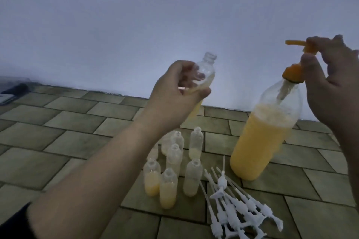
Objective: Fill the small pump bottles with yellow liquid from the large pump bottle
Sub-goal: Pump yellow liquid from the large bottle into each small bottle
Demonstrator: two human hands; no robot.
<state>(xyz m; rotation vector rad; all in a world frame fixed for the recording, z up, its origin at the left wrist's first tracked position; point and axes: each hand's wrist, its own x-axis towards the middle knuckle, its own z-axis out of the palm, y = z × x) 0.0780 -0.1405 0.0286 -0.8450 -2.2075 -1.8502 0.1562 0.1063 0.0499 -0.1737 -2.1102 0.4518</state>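
We look down at a pale wall [136, 25] that fills the upper half of the view, and below it a floor [58, 132] of greenish-brown tiles laid like bricks. On the tiles at the right stands the large bottle [266, 136], clear plastic, tilted a little to the right and more than half full of yellow liquid, with foam at the top of the liquid. Its orange pump [297, 48] sits on the neck, spout pointing left. Our right hand [334, 83] is above the bottle, fingers curled round the pump head and the thumb against the stem just below it. Our left hand [180, 91] is raised to the left of the large bottle and well apart from it, fingers and thumb wrapped round a small bottle [206, 72], which is open at the top, tilted to the right, and holds yellow liquid in its lower part. On the floor below that hand, 7 small open bottles [169, 186] stand close together, near the foot of the large bottle; some hold yellow liquid low down, others look nearly clear. Just to their right a pile of white pump tops [237, 209] with long tubes lies on the tiles.
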